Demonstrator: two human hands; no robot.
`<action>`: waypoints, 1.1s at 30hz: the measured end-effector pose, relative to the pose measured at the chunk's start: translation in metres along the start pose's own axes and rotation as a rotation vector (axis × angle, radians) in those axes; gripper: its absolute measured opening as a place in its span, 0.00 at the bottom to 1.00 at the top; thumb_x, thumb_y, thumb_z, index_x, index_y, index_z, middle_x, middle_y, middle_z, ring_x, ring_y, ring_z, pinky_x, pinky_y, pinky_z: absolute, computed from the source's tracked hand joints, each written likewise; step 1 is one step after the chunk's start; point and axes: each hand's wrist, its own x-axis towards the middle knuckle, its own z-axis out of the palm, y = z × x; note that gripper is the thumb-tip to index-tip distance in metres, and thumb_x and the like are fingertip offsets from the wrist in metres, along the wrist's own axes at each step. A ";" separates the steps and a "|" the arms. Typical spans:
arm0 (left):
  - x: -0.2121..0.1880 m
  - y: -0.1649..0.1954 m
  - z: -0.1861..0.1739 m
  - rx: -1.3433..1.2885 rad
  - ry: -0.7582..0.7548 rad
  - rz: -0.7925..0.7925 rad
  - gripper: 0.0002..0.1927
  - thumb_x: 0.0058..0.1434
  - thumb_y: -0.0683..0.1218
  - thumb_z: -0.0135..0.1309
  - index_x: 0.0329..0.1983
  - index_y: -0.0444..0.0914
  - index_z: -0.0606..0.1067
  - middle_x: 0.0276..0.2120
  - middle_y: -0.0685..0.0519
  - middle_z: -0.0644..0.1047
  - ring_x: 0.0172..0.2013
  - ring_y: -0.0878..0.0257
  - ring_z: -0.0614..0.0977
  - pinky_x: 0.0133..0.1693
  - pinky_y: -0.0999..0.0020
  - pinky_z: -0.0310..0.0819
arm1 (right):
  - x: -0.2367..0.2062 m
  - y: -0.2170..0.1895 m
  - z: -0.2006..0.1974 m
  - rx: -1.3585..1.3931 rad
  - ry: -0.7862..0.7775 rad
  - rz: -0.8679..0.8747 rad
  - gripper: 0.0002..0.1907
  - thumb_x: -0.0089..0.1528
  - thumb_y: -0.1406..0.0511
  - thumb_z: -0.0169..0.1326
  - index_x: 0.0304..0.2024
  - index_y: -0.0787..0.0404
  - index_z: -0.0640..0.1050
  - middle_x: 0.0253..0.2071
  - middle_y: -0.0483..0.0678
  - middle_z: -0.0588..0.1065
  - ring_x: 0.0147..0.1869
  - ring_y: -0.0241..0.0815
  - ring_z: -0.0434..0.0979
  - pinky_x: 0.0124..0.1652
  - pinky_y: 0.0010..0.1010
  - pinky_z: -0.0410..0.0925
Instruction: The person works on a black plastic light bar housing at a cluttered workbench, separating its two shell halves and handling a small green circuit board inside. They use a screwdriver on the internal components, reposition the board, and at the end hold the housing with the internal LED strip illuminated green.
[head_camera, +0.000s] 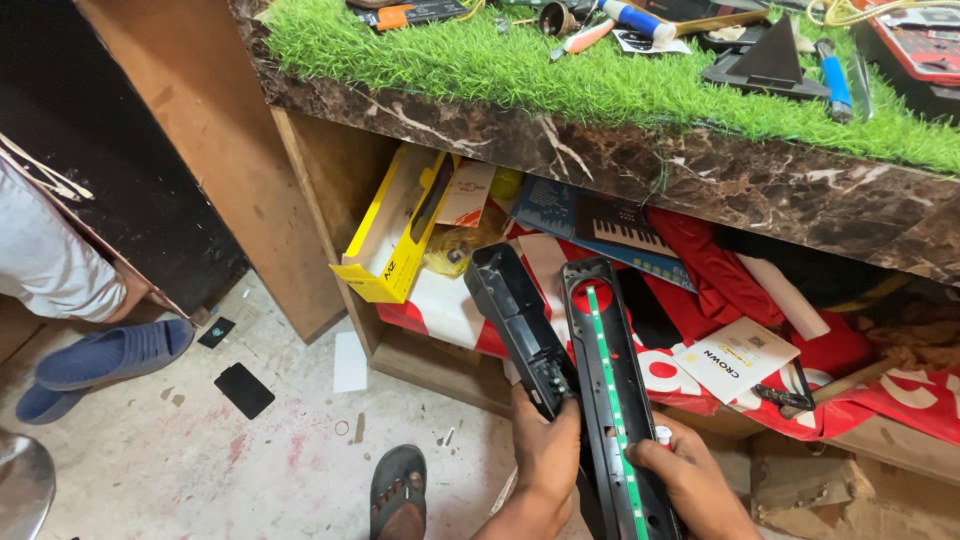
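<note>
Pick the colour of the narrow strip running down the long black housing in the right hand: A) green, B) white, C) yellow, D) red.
A: the strip running lengthwise inside the long black housing, which the right hand grips at its lower end, is bright green with small pale spots along it.

Hands in view: two, left hand (545, 455) and right hand (690, 485); long black casing halves held: two, back shell (515, 310) and front shell (605, 370) with one green circuit strip (612, 390); yellow boxes (392, 235) on shelf: one; blue slippers (100, 360): two; black sandals (398, 490): one; black flat pieces (244, 389) on floor: two.
</note>
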 end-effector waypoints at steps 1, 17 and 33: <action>-0.001 0.000 0.000 -0.049 -0.017 0.010 0.25 0.59 0.40 0.55 0.60 0.38 0.66 0.43 0.50 0.79 0.43 0.62 0.82 0.46 0.66 0.76 | 0.001 0.001 -0.001 0.014 0.008 0.002 0.18 0.55 0.68 0.51 0.46 0.69 0.79 0.32 0.48 0.78 0.34 0.36 0.74 0.37 0.30 0.69; -0.002 -0.003 -0.001 -0.069 -0.058 0.043 0.29 0.57 0.36 0.54 0.62 0.40 0.63 0.44 0.51 0.78 0.43 0.63 0.81 0.47 0.66 0.76 | 0.003 0.001 -0.001 0.259 0.063 0.170 0.12 0.55 0.70 0.52 0.41 0.69 0.78 0.26 0.48 0.77 0.23 0.36 0.74 0.26 0.30 0.69; -0.001 -0.007 0.000 -0.028 -0.058 -0.026 0.26 0.62 0.39 0.44 0.66 0.42 0.63 0.46 0.51 0.77 0.43 0.63 0.80 0.48 0.65 0.75 | 0.004 0.003 -0.002 0.186 0.048 0.125 0.13 0.56 0.69 0.53 0.41 0.71 0.79 0.27 0.48 0.78 0.24 0.35 0.74 0.27 0.28 0.69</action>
